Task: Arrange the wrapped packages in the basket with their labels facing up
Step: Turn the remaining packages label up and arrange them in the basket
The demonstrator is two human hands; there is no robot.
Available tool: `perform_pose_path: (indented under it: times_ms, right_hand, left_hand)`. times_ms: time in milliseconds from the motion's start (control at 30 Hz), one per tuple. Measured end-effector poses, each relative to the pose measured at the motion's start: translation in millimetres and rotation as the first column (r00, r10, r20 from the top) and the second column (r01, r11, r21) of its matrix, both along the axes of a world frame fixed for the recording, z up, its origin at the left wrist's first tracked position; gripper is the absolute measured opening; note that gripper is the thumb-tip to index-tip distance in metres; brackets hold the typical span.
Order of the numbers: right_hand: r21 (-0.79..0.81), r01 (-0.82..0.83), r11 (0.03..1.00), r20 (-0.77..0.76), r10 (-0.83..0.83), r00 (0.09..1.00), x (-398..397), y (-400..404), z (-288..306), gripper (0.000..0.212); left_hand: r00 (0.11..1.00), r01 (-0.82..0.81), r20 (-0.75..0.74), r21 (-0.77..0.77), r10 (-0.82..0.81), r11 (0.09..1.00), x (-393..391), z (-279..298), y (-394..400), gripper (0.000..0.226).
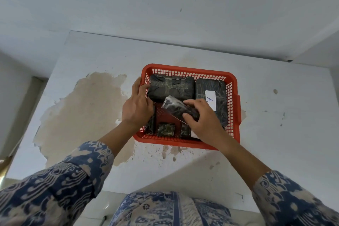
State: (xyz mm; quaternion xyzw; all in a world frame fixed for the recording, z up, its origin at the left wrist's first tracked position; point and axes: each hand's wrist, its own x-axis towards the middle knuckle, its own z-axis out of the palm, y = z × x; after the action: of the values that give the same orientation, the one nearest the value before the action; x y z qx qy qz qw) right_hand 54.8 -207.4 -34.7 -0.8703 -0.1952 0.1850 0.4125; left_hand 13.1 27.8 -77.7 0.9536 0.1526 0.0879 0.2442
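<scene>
A red plastic basket point(233, 86) sits on the white table and holds several dark wrapped packages. A large package point(170, 86) lies at the back left with taped folds up and no label showing. Another large package point(218, 90) on the right shows a white label marked "A" point(210, 100). My right hand point(201, 121) grips a small dark package point(174, 106), tilted above the basket's middle. My left hand point(136, 104) rests over the basket's left wall, fingers touching the back-left package. Small packages point(166, 129) lie along the front.
The table point(91, 108) has a large patch of peeled, tan surface left of the basket and stains in front of it. A white wall rises behind the table's far edge. My patterned blue sleeves fill the bottom corners.
</scene>
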Motion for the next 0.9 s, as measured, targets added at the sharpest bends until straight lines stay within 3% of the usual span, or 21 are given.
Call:
perform_pose_path:
  times_ms: [67, 167, 233, 300, 433, 600, 767, 900]
  right_hand:
    - [0.132, 0.167, 0.977, -0.292, -0.123, 0.949, -2.7, -6.2, 8.7, 0.025]
    - [0.294, 0.464, 0.836, -0.738, -0.110, 0.666, -9.3, -10.3, 17.8, 0.030]
    - [0.310, 0.635, 0.708, -0.870, -0.057, 0.489, -14.3, -12.0, 19.3, 0.037]
    - [0.309, 0.708, 0.635, -0.910, -0.018, 0.414, -18.2, -13.7, 18.0, 0.039]
    - [0.329, 0.667, 0.669, -0.895, -0.005, 0.447, -22.2, -19.3, 20.6, 0.033]
    - [0.312, 0.598, 0.738, -0.831, -0.094, 0.549, -14.5, -29.3, 24.2, 0.070]
    - [0.244, 0.521, 0.818, -0.697, -0.225, 0.681, -1.8, -42.4, 29.1, 0.052]
    - [0.295, 0.522, 0.800, -0.733, -0.161, 0.661, 5.4, -45.4, 27.3, 0.047]
  left_hand:
    - [1.000, 0.004, 0.002, 0.003, -0.004, 1.000, 0.0, -0.4, -0.2, 0.040]
    - [1.000, 0.006, -0.002, 0.012, -0.006, 1.000, -0.3, 0.4, -0.4, 0.042]
    - [1.000, 0.009, -0.001, 0.021, -0.009, 1.000, -0.6, 1.5, -0.7, 0.043]
    - [1.000, 0.009, -0.002, 0.027, -0.009, 1.000, -0.9, 2.3, -0.8, 0.043]
    - [1.000, 0.009, -0.011, 0.030, -0.009, 0.999, -1.5, 1.6, -0.9, 0.044]
    - [1.000, 0.020, -0.004, 0.022, -0.020, 1.000, -1.4, 0.2, -0.4, 0.043]
    - [1.000, 0.026, 0.007, 0.022, -0.026, 0.999, -1.6, -0.6, 0.1, 0.043]
    - [1.000, 0.028, 0.013, 0.027, -0.029, 0.999, -1.7, -0.1, 0.4, 0.042]
